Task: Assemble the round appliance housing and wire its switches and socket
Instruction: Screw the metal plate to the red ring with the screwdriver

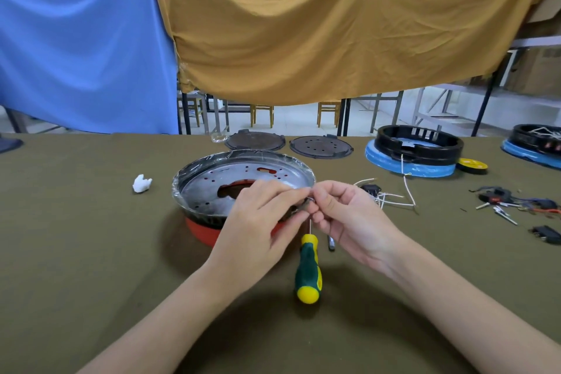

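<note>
At frame centre, the left hand [258,215] and right hand [343,209] pinch a small metal part [307,202] by the stiff, probably light round housing [243,188], best gripped at its film-wrapped, likely slippery rim.

Olive-green cloth-covered table [76,252]. Mid-table, round red-based housing with film-wrapped metal pan [212,188]; green-and-yellow screwdriver [308,267] nearer the front edge. Two dark round perforated plates [321,146] at the far edge. White crumpled scrap [141,183] left.
</note>
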Demonstrator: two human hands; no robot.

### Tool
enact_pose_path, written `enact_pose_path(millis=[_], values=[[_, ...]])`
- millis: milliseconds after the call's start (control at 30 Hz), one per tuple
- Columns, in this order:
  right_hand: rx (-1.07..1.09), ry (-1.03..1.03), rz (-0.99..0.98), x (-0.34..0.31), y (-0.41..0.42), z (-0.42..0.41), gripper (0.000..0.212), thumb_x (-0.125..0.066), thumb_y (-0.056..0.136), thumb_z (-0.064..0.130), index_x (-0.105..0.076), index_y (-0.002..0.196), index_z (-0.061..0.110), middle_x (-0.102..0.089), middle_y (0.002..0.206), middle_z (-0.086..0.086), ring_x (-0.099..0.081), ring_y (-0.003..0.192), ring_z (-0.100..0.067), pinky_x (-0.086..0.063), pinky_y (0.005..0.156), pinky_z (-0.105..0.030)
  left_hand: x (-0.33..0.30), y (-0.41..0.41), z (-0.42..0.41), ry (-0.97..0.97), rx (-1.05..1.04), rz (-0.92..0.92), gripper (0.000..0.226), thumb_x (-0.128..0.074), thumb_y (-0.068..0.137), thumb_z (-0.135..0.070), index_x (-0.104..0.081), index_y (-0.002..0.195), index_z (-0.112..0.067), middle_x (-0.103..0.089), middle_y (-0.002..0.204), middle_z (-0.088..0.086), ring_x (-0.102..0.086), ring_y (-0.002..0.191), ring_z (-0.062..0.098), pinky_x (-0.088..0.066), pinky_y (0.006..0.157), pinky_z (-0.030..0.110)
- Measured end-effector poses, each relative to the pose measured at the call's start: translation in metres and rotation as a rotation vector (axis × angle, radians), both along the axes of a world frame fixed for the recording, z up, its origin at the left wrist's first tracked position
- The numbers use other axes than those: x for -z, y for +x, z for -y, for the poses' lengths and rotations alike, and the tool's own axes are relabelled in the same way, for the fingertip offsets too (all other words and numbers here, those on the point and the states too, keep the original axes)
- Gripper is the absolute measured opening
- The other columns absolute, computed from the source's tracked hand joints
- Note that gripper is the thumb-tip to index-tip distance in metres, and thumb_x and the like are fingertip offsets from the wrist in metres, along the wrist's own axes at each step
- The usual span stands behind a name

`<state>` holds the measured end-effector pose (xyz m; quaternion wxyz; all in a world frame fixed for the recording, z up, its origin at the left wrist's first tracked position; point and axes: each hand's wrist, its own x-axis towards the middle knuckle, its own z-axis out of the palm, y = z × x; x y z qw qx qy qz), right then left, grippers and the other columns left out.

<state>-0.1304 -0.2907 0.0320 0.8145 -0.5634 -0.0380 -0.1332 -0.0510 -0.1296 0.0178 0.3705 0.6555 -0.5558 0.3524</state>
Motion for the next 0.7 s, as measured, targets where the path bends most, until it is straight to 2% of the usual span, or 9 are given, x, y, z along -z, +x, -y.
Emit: enact_pose_path(millis=[200, 367, 433, 567, 700], values=[[-0.031, 0.007, -0.007, 0.003, 0.000, -0.005, 0.016, -0.061, 0.086, 0.016, -0.074, 0.080, 0.008, -0.061, 0.067, -0.003, -0.053, 0.054, -0.005, -0.049, 0.054, -0.014, -0.004, -0.001, -0.002, -0.031, 0.003, -0.048, 0.022, -0.071, 0.087, -0.025, -0.075, 0.102, -0.009, -0.069, 0.093, -0.003, -0.058, 0.086, 0.013, -0.049, 0.078, 0.035], [0.040, 0.131, -0.031, 0.004, 0.003, -0.001, 0.014, -0.065, 0.081, 0.013, -0.078, 0.079, 0.008, -0.066, 0.071, -0.006, -0.059, 0.060, -0.008, -0.052, 0.057, -0.016, -0.004, 0.009, -0.011, 0.159, -0.250, -0.052, 0.036, -0.076, 0.080, -0.041, -0.072, 0.108, -0.019, -0.065, 0.101, -0.004, -0.059, 0.094, 0.019, -0.046, 0.080, 0.040], [0.061, 0.145, -0.041, 0.002, 0.003, 0.006, 0.013, -0.066, 0.079, 0.010, -0.079, 0.082, 0.007, -0.068, 0.075, -0.008, -0.062, 0.062, -0.009, -0.054, 0.060, -0.017, -0.004, 0.011, -0.013, 0.230, -0.340, -0.002, 0.029, -0.075, 0.082, -0.042, -0.073, 0.101, -0.020, -0.066, 0.093, -0.004, -0.061, 0.089, 0.021, -0.047, 0.075, 0.040], [0.143, -0.055, -0.065, -0.005, 0.003, 0.017, 0.013, -0.069, 0.076, 0.006, -0.077, 0.086, 0.004, -0.071, 0.079, -0.012, -0.066, 0.066, -0.013, -0.056, 0.064, -0.019, -0.004, 0.010, -0.016, 0.282, -0.357, 0.108, 0.015, -0.080, 0.079, -0.030, -0.074, 0.078, -0.017, -0.064, 0.073, -0.004, -0.062, 0.068, 0.019, -0.050, 0.055, 0.034], [0.224, -0.384, -0.049, -0.032, 0.005, 0.027, 0.021, -0.072, 0.075, 0.014, -0.074, 0.093, 0.004, -0.072, 0.078, -0.012, -0.065, 0.069, -0.017, -0.056, 0.067, -0.021, -0.006, 0.012, -0.018, 0.276, -0.351, 0.200, 0.016, -0.082, 0.077, -0.025, -0.071, 0.072, -0.015, -0.063, 0.072, -0.003, -0.060, 0.065, 0.020, -0.049, 0.047, 0.032]])
